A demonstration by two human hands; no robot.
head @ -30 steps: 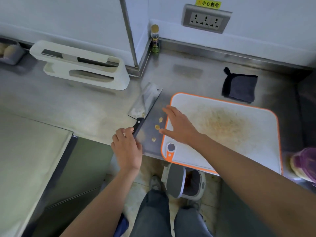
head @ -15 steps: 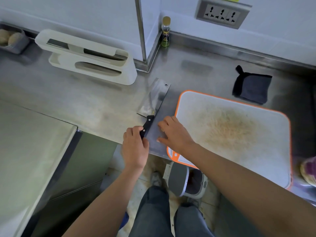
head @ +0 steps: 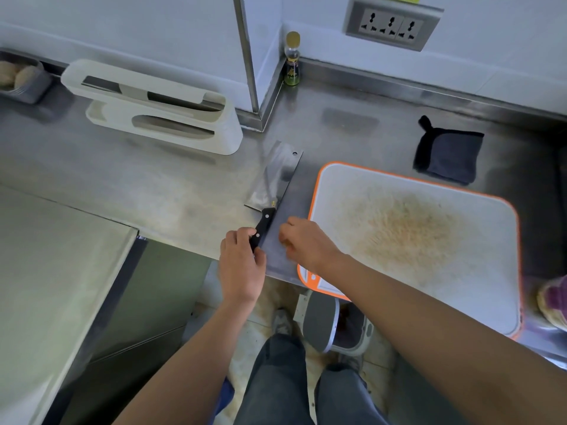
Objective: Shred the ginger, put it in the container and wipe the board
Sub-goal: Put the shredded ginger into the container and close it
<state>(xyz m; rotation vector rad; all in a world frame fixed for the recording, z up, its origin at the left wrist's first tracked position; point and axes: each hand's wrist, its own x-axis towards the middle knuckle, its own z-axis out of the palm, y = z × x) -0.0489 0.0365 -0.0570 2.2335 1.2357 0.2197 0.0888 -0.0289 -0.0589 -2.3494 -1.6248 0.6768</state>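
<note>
While the left hand (head: 242,265) is gripping the knife (head: 276,176), the right hand (head: 306,245) is curling by the board (head: 478,228), its inside hidden.

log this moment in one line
left hand: grips knife handle | right hand: curled over counter, beside board | board: stained, not wiped

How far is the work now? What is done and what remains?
Done, apparently: shredding; the cutting board bears only a brownish stain. In hand: the left hand grips the cleaver lying flat on the counter; the right hand curls beside it, contents hidden. Left: wiping; the dark cloth lies untouched.
</note>
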